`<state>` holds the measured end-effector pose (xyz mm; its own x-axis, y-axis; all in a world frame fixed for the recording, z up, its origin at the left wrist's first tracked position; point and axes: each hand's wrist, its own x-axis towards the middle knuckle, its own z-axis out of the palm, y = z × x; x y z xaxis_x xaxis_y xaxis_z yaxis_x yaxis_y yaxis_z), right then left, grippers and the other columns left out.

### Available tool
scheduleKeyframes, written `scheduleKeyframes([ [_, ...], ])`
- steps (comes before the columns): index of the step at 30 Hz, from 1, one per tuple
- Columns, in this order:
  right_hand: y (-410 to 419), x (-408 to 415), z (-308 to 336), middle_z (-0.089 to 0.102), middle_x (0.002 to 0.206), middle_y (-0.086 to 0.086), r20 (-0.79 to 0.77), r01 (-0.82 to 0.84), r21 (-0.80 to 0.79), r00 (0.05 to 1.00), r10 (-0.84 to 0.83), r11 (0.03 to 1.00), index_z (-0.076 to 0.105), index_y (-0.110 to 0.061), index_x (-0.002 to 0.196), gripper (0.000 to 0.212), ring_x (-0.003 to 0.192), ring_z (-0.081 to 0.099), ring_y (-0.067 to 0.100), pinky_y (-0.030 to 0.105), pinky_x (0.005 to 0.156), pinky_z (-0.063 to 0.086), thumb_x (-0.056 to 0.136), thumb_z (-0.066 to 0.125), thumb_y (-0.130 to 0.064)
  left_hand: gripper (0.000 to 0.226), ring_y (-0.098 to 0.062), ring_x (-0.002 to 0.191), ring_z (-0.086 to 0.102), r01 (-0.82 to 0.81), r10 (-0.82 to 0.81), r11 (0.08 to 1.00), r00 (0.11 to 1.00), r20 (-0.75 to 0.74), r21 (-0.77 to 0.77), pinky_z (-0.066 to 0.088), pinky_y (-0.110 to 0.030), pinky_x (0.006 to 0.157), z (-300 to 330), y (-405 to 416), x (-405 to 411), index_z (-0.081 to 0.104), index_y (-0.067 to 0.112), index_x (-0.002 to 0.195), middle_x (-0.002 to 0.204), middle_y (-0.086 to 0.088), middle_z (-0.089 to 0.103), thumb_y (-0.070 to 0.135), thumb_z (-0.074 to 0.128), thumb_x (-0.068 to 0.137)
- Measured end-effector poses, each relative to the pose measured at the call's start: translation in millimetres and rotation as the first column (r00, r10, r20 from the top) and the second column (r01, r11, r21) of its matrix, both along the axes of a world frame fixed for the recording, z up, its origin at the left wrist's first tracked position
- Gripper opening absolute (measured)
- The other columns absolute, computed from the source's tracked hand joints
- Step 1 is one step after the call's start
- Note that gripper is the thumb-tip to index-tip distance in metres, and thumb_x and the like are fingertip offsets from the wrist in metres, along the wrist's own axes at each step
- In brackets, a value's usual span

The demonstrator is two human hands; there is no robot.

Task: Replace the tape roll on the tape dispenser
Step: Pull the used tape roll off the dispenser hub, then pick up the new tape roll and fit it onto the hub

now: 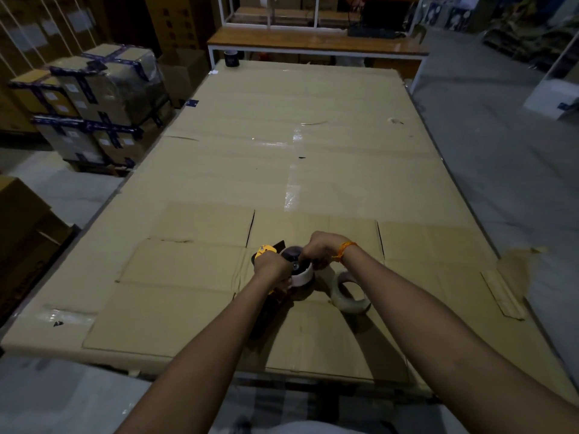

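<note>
A yellow and black tape dispenser [262, 251] stands on the cardboard-covered table [250, 158] near its front edge. My left hand [272, 268] grips the dispenser's body and handle. A whitish roll core [302, 276] sits on the dispenser's spindle, and my right hand [319, 247] is closed on its top edge from behind. A full roll of clear tape [350, 292] lies on the cardboard just right of the dispenser, apart from both hands. The lower part of the dispenser is hidden by my left forearm.
A dark tape roll [232, 57] stands at the table's far left corner. Stacked taped cartons [94, 104] stand on the floor to the left. A wooden bench [316, 42] lies beyond the table. A loose cardboard strip [501, 292] lies at the right.
</note>
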<state>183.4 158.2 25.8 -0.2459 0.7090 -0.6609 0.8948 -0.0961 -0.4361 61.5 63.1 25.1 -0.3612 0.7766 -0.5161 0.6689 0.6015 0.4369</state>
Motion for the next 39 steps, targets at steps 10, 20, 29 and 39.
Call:
scheduleKeyframes([
  [10, 5.5, 15.1, 19.7, 0.069, 0.075, 0.01, -0.147, -0.03, 0.147, 0.988, 0.052, 0.989, 0.07, -0.007, 0.083, 0.033, 0.063, 0.064, 0.021, 0.03, 0.056, 0.052, 0.084, 0.088, -0.035, 0.031, -0.027, 0.095, 0.078, -0.118, 0.11, 0.989, 0.989, 0.096, 0.085, 0.065, -0.033, 0.076, 42.7, 10.8, -7.7, 0.068, 0.0, 0.104, 0.093, -0.013, 0.073, 0.023, 0.077, 0.087],
  [20, 29.1, 84.7, 41.6, 0.073, 0.091, 0.023, -0.484, 0.201, -0.062, 0.851, -0.205, 0.978, 0.072, 0.017, 0.107, 0.053, 0.078, 0.069, 0.027, 0.038, 0.081, 0.061, 0.083, 0.09, -0.027, 0.074, -0.005, 0.043, 0.07, -0.159, 0.08, 0.968, 0.928, 0.365, 0.194, 0.054, -0.022, 0.048, 46.7, 6.3, -22.0, 0.074, -0.007, 0.105, 0.081, -0.012, 0.081, 0.064, 0.076, 0.082],
  [29, 21.0, 115.4, -9.6, 0.071, 0.087, 0.023, -0.248, 0.592, 0.059, 0.789, -0.562, 0.804, 0.061, 0.016, 0.11, 0.036, 0.04, 0.068, 0.018, 0.023, 0.037, 0.052, 0.083, 0.08, 0.0, 0.043, -0.03, 0.073, 0.081, -0.227, 0.081, 0.943, 0.866, 0.493, 0.244, 0.067, -0.031, 0.059, 24.4, -33.1, -25.0, 0.066, -0.011, 0.103, 0.099, -0.023, 0.079, 0.03, 0.076, 0.094],
  [39, -12.0, 148.1, -20.9, 0.069, 0.092, 0.011, -0.356, 0.64, 0.248, 0.759, -0.545, 0.728, 0.063, -0.008, 0.095, 0.052, 0.082, 0.069, 0.029, 0.048, 0.07, 0.064, 0.081, 0.085, -0.053, 0.025, -0.024, 0.077, 0.077, -0.148, 0.014, 0.931, 0.929, 0.37, 0.334, 0.066, -0.043, 0.072, -4.1, -69.0, -27.8, 0.07, 0.007, 0.092, 0.084, -0.008, 0.077, 0.032, 0.074, 0.094],
])
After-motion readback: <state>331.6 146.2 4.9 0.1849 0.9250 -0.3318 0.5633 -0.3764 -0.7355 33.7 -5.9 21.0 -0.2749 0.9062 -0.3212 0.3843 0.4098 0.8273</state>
